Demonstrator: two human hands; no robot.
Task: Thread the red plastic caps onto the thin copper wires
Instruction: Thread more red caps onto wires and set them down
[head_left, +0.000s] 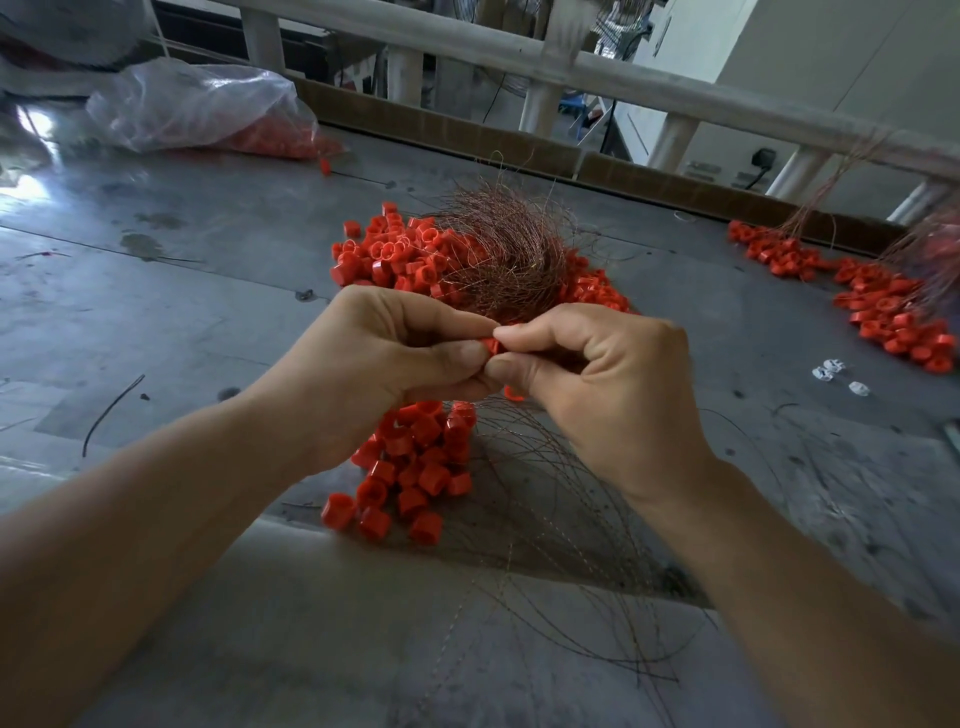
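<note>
The left hand (395, 358) and right hand (597, 374) meet fingertip to fingertip, both pinching one small red plastic cap (491, 346) between thumb and forefinger. Just behind them a wiry tuft of thin copper wires (506, 254) rests on a heap of short tubular caps (389, 254). A second heap (415, 467) lies under the wrists, beside loose strands (550, 499) fanned across the scuffed grey metal table (182, 312). A crinkled clear bag (197, 104) lies far left.
</note>
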